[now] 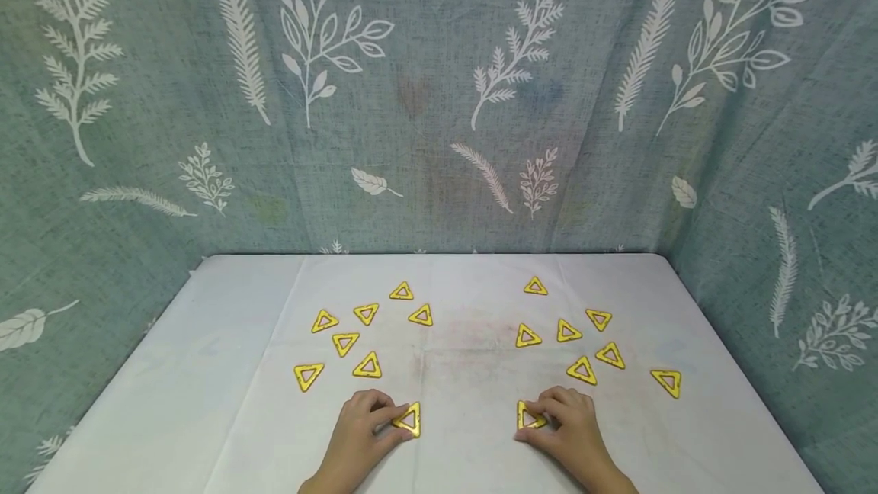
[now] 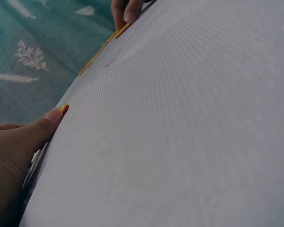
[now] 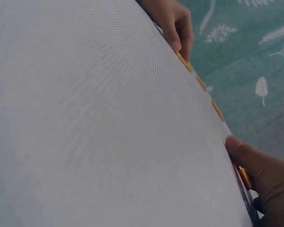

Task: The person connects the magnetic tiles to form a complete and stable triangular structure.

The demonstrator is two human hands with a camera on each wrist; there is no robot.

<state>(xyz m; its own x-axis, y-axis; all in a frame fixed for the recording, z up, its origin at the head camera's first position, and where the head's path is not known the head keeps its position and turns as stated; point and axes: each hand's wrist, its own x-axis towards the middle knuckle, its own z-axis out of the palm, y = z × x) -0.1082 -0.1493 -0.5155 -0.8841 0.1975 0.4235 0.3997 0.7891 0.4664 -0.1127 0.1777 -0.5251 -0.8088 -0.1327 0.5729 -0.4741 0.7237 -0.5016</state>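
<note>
The left hand (image 1: 366,429) pinches the left triangle (image 1: 416,419) between its fingers, the right hand (image 1: 568,429) likewise the right triangle (image 1: 520,415), at the first's three o'clock on the table (image 1: 469,402); a light, level grip should serve best.

We can read no words, labels, brands, numbers or signs in any view (the yellow triangles (image 1: 417,419) show too small for us to make out any lettering).

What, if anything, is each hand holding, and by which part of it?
The left hand pinches one yellow triangle at its far slanting edge and near corner; the right hand pinches another yellow triangle likewise.
</note>
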